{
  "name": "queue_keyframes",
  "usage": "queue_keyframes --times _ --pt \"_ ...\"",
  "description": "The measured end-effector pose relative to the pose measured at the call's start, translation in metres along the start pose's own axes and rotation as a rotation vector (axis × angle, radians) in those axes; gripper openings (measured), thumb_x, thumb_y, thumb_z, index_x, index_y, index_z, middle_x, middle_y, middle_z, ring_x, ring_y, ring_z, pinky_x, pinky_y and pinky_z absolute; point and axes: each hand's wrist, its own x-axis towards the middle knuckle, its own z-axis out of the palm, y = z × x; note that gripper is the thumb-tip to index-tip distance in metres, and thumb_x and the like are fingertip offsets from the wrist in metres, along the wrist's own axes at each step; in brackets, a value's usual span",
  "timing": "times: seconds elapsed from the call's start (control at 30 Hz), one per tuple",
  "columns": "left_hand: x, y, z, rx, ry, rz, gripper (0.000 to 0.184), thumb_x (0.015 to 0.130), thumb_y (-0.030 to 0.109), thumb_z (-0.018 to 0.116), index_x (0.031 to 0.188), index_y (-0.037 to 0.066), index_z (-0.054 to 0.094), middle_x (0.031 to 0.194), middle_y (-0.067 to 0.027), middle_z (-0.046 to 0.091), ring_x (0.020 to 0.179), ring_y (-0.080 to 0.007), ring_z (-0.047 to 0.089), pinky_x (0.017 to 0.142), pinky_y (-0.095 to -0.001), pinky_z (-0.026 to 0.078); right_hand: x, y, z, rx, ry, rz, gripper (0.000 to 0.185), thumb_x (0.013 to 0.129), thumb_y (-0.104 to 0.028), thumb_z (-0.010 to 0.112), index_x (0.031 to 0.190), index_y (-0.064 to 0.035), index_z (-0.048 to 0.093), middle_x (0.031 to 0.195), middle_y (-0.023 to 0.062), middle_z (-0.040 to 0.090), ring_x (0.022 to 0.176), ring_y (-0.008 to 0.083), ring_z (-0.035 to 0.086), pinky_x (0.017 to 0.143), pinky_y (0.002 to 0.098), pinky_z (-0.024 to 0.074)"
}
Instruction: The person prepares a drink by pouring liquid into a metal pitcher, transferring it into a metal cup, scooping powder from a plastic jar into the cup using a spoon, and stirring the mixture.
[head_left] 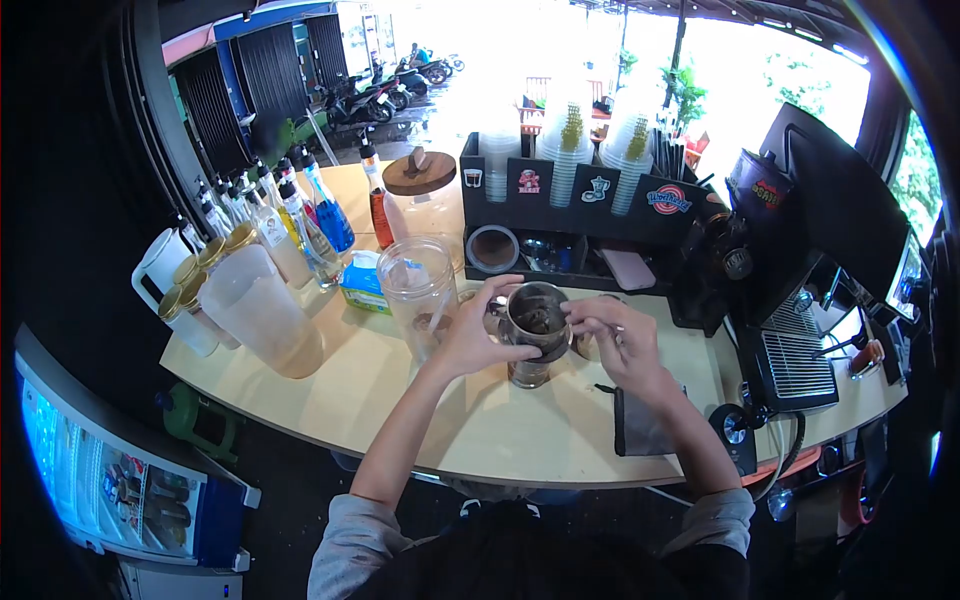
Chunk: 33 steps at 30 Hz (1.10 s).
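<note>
A glass vessel [528,374] with dark contents and a wide round mouth stands upright on the counter before me. My left hand [478,335] is wrapped round its upper left side, thumb across the front. At the right rim my right hand [622,338] is closed in a pinch; whatever thin thing is between the fingertips, perhaps a stirrer, is too small to name. Just left of my left hand stands an open clear jar [415,285]. A dark folded cloth [648,425] lies below my right hand.
Left are a frosted pitcher [260,310], a tissue pack [364,283], a wooden-lidded jar [424,205] and several pump bottles [325,205]. Behind stands a black organiser [530,225] with plastic cups. A coffee grinder [745,215] and espresso machine [800,360] are right. The counter's front edge [480,478] curves near me.
</note>
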Motion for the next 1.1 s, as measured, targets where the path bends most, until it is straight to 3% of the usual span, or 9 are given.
queue_keyframes --times 0.03,0.1,0.2,0.33,0.4,0.6,0.73,0.8,1.1 --pt "-0.002 0.004 0.001 0.002 0.002 0.005 0.088 0.054 0.027 0.089 0.127 0.003 0.046 0.115 -0.0118 0.060 0.107 -0.0222 0.059 0.094 -0.0347 0.044 -0.001 -0.001 -0.001 -0.001 0.001 -0.005 0.012 0.093 -0.004 0.051 0.096 0.0019 0.061 0.096 0.0146 0.068 0.078 0.0193 0.066 0.070 0.0295 0.0546" --pt "-0.013 0.014 0.004 0.110 0.221 0.183 0.085 0.056 0.027 0.088 0.125 0.003 0.044 0.114 -0.0123 0.057 0.106 -0.0235 0.057 0.093 -0.0361 0.044 -0.006 -0.004 -0.002 -0.023 -0.006 -0.059 0.013 0.093 -0.004 0.051 0.097 0.0016 0.061 0.097 0.0136 0.068 0.078 0.0194 0.066 0.069 0.0293 0.0544" --pt "-0.026 0.012 0.007 0.286 0.392 0.218 0.080 0.057 0.028 0.088 0.118 0.002 0.045 0.107 -0.0115 0.054 0.099 -0.0243 0.056 0.087 -0.0377 0.046 -0.002 0.004 0.001 -0.032 0.011 -0.059 0.012 0.093 -0.004 0.051 0.097 0.0012 0.061 0.096 0.0134 0.068 0.077 0.0198 0.066 0.069 0.0289 0.0542" --pt "-0.032 0.023 0.022 0.286 0.332 0.126 0.079 0.057 0.031 0.088 0.114 0.002 0.043 0.103 -0.0117 0.053 0.094 -0.0238 0.055 0.082 -0.0383 0.046 -0.003 -0.004 0.002 -0.035 -0.024 -0.127 0.012 0.092 -0.002 0.050 0.096 0.0010 0.061 0.096 0.0140 0.068 0.077 0.0209 0.066 0.070 0.0301 0.0542" --pt "-0.031 0.027 0.031 0.261 0.331 0.031 0.085 0.056 0.034 0.088 0.117 0.001 0.040 0.104 -0.0135 0.053 0.096 -0.0267 0.054 0.084 -0.0398 0.045 -0.003 -0.004 -0.002 -0.045 -0.044 -0.044 0.015 0.085 0.002 0.059 0.100 -0.0010 0.061 0.098 0.0141 0.066 0.084 0.0272 0.067 0.069 0.0321 0.0541" --pt "-0.020 0.023 0.043 0.287 0.364 0.005 0.093 0.054 0.038 0.089 0.121 0.000 0.036 0.110 -0.0170 0.051 0.102 -0.0320 0.053 0.089 -0.0438 0.041 -0.007 -0.004 0.000 -0.031 -0.049 -0.161 0.016 0.084 0.003 0.060 0.099 -0.0008 0.061 0.098 0.0139 0.067 0.084 0.0277 0.067 0.070 0.0324 0.0547" --pt "-0.014 0.032 0.039 0.373 0.332 -0.050 0.096 0.053 0.037 0.090 0.123 0.000 0.035 0.116 -0.0174 0.050 0.106 -0.0314 0.053 0.092 -0.0428 0.042 -0.005 -0.002 -0.002 -0.101 -0.041 -0.065 0.018 0.083 0.002 0.062 0.101 -0.0010 0.060 0.098 0.0133 0.067 0.085 0.0286 0.067 0.071 0.0331 0.0550" --pt "-0.009 0.029 0.033 0.069 0.258 -0.116 0.098 0.052 0.035 0.090 0.125 0.001 0.035 0.117 -0.0162 0.050 0.111 -0.0295 0.052 0.096 -0.0412 0.041 -0.009 -0.001 0.002 -0.019 -0.042 -0.124 0.020 0.083 0.001 0.063 0.103 -0.0009 0.060 0.098 0.0128 0.067 0.086 0.0286 0.067 0.071 0.0336 0.0551" --pt "-0.007 0.005 0.023 0.016 0.179 -0.010 0.093 0.052 0.026 0.089 0.127 0.003 0.038 0.121 -0.0141 0.051 0.117 -0.0260 0.051 0.102 -0.0369 0.039 -0.003 -0.003 -0.003 0.038 -0.059 0.007 0.017 0.086 0.001 0.059 0.102 -0.0014 0.062 0.098 0.0135 0.067 0.083 0.0257 0.067 0.069 0.0317 0.0547"
